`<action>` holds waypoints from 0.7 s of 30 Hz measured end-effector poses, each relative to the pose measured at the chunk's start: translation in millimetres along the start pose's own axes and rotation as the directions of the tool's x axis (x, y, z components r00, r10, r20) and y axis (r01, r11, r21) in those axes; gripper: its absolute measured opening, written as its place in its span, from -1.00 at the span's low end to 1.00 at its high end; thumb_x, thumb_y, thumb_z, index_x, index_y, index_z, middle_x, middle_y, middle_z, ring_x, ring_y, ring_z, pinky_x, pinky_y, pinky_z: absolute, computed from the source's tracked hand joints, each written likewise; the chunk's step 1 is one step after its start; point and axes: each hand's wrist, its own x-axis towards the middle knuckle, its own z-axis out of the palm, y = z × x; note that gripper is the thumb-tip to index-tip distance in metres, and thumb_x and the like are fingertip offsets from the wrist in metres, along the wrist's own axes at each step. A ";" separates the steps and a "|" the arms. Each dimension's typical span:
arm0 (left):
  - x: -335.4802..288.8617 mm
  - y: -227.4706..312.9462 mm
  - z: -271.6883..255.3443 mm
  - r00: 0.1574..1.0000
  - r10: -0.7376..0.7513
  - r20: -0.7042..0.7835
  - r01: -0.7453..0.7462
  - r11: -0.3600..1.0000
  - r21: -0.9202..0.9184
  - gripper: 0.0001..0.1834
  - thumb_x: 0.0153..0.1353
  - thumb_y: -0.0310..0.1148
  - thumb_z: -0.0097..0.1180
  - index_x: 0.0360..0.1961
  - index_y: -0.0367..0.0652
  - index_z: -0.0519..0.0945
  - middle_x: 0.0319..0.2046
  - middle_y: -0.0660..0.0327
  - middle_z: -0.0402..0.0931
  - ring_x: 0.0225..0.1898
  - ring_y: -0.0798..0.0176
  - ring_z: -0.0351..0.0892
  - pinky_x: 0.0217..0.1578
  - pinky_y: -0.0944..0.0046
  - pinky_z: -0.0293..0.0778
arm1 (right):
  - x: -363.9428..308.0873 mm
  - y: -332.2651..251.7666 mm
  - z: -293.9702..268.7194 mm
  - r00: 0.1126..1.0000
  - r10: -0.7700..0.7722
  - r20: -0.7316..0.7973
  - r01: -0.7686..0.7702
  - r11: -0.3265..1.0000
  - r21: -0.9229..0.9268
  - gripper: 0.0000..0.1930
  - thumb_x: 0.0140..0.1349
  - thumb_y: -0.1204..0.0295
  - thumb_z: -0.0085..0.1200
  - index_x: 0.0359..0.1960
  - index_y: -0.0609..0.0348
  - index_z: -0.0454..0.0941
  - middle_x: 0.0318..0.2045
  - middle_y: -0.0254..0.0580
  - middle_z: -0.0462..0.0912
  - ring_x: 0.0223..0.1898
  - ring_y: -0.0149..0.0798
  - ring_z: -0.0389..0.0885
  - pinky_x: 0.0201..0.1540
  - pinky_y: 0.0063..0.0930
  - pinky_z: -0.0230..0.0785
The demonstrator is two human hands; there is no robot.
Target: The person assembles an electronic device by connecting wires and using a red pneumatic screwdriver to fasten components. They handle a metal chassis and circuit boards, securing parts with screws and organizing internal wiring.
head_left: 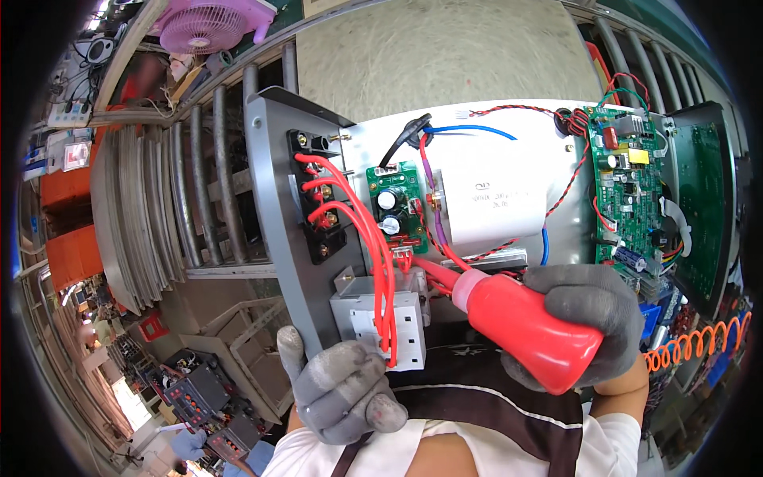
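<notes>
My right hand (596,318), in a grey glove, is wrapped round a red squeeze bottle (532,326). The bottle lies tilted, its thin red nozzle reaching left to the lower end of a small green circuit board (393,207). Whether the tip touches anything there is unclear. My left hand (342,389), gloved too, is by the near end of a grey metal panel (286,191), below a white contactor-like block (381,318). One finger is stretched out and the others are loosely bent, with nothing visible in them. Thick red wires (366,230) run from a black terminal block (314,191) to the white block.
A large white capacitor-like block (493,191) sits mid-chassis. Right of it stand a green circuit board (628,183) and a dark upright panel (703,207). An orange coiled hose (699,342) hangs at right. Metal rollers (226,175) lie left; a pink fan (203,28) stands beyond.
</notes>
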 end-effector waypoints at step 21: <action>9.7 -2.3 5.8 0.997 0.044 0.064 -0.034 0.988 -0.148 -0.68 0.17 -0.56 -0.22 -0.02 -0.23 0.32 -0.20 -0.06 0.48 0.07 -0.20 0.40 0.21 -0.28 0.14 | -134.5 -22.3 -72.4 0.021 0.273 -0.962 0.389 0.884 0.260 -0.47 0.18 -0.05 0.04 -0.09 0.17 0.38 -0.28 -0.13 0.56 -0.42 -0.28 0.55 -0.50 -0.51 0.39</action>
